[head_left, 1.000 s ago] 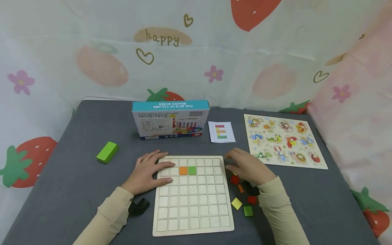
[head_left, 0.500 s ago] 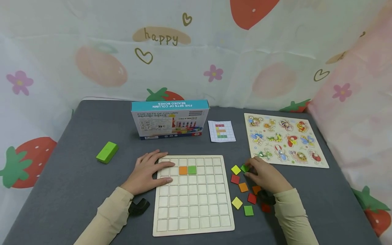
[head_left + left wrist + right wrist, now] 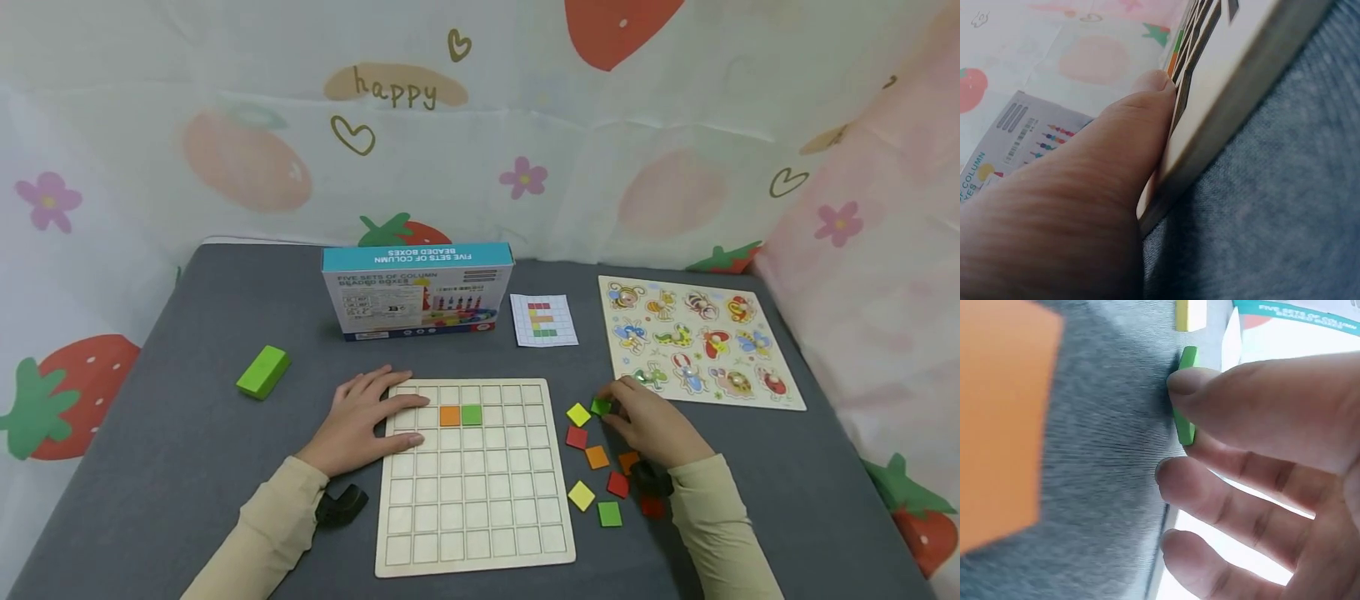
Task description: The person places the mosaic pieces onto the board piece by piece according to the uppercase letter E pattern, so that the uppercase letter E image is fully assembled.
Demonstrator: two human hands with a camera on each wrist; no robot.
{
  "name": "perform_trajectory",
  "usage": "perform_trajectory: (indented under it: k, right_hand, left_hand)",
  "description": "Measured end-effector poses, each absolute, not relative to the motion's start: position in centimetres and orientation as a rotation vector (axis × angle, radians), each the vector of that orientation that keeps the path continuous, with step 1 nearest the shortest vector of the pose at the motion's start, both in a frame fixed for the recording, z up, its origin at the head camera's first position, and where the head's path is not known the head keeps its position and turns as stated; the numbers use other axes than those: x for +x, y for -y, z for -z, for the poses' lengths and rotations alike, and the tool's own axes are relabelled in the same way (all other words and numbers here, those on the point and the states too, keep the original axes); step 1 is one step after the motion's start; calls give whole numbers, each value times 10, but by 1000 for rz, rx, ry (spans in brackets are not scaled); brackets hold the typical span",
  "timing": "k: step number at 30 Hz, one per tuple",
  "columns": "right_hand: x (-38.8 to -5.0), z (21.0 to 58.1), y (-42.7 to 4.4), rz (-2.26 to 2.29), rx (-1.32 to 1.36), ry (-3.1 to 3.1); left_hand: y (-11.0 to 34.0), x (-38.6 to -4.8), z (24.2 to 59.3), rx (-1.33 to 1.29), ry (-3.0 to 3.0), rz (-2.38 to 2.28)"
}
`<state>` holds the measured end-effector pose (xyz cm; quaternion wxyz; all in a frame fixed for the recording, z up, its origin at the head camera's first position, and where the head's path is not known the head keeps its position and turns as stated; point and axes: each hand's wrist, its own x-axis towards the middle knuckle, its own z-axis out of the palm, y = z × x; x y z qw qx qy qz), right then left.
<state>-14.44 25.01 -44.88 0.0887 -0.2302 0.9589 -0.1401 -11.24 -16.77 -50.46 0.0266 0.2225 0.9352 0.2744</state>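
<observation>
Grey tabletop (image 3: pixel 150 483), I log: one gridded board (image 3: pixel 480 500), left hand (image 3: pixel 360 429) spread upon it; one green tile (image 3: pixel 1185 428), right of the board (beside a yellow one (image 3: pixel 578 415)), pinched by the right hand (image 3: pixel 652 421).

Grid board (image 3: pixel 476 505) at centre of table (image 3: pixel 150 500), two tiles (image 3: pixel 471 414) side by side in its second row from the back, left hand (image 3: pixel 360 423) on its left edge. Loose tiles (image 3: pixel 597 457) scattered just right of the board, right hand (image 3: pixel 654 421) at the rearmost tile (image 3: pixel 1184 428). Box (image 3: pixel 420 292) stands behind the board, card (image 3: pixel 544 321) just to the box's right, puzzle board (image 3: pixel 701 342) farther right; block (image 3: pixel 263 372) lies well left of the board.
</observation>
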Motion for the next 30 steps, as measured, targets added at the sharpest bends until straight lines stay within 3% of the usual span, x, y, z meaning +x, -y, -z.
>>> perform_trajectory:
  k: [13,20,30]
  right_hand:
    - [-143,429,-215,479,-810,-2807]
    - [-140,433,-187,522,-1021,-2770]
    - [-144,442,-154,532,-1127,-2670]
  left_hand:
    - [168,-114,506,684,-2882,-810]
    - [168,-113,506,702,-2891,-832]
    - [165,-113,503,647,-2898,-833]
